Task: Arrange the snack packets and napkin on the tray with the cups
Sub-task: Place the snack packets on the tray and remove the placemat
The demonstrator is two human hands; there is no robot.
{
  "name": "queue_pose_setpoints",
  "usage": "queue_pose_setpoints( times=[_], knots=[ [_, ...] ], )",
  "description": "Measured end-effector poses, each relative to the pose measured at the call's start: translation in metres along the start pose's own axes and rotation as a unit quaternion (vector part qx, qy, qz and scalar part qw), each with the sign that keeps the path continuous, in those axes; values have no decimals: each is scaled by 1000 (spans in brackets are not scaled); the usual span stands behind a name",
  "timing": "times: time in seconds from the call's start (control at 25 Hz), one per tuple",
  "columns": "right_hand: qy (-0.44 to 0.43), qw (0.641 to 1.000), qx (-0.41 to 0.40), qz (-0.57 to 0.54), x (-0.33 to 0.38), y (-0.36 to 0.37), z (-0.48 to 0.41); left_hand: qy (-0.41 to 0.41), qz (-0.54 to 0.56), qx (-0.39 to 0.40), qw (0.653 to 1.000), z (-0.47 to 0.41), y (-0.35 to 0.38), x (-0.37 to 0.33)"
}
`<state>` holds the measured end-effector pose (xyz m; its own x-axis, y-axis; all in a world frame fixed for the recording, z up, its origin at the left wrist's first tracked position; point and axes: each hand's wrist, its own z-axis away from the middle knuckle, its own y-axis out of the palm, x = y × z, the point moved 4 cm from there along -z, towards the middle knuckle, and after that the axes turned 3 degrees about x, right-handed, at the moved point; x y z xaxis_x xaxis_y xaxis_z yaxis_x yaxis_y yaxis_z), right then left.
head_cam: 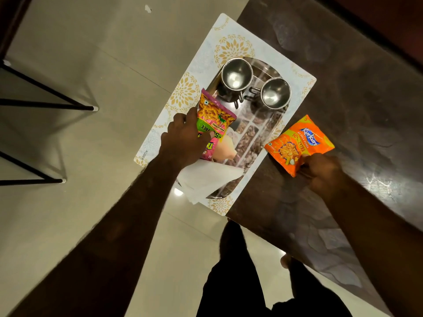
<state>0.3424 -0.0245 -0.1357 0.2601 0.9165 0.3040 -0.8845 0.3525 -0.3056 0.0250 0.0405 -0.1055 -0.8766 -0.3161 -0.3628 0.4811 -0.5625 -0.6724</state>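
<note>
My left hand grips the pink packet over the tray, napkin below. Cups beyond. Right hand pinches the orange packet on the counter. Placing step; next, lay both flat.

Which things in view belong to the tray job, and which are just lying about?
Job: steel tray, two steel cups, pink snack packet in left hand, orange snack packet in right hand, white napkin.

Lying about: patterned placemat, dark table, black stool legs.
</note>
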Motion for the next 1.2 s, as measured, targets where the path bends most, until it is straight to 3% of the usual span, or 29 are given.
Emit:
queue_pose_setpoints(
  times=[0.24,0.52,0.64,0.72,0.84,1.0,1.2],
  knots=[
    [-58,983,151,-89,-22,-32,35,-7,103,41,994,-1,0,9],
    [-80,959,272,-17,-16,30,55,11,161,52,985,-4,-1,11],
    [-123,960,201,154,1,56,49,9,187,59,981,-4,-3,13],
    [-117,972,116,168,1,53,40,11,206,70,976,-4,-2,14],
    [-57,983,155,77,-11,52,34,18,222,77,972,-1,-3,14],
    [-59,971,227,47,-12,72,31,32,266,86,960,1,-1,16],
    [-44,973,225,14,-14,85,20,-13,322,100,942,-5,-3,22]
  ],
)
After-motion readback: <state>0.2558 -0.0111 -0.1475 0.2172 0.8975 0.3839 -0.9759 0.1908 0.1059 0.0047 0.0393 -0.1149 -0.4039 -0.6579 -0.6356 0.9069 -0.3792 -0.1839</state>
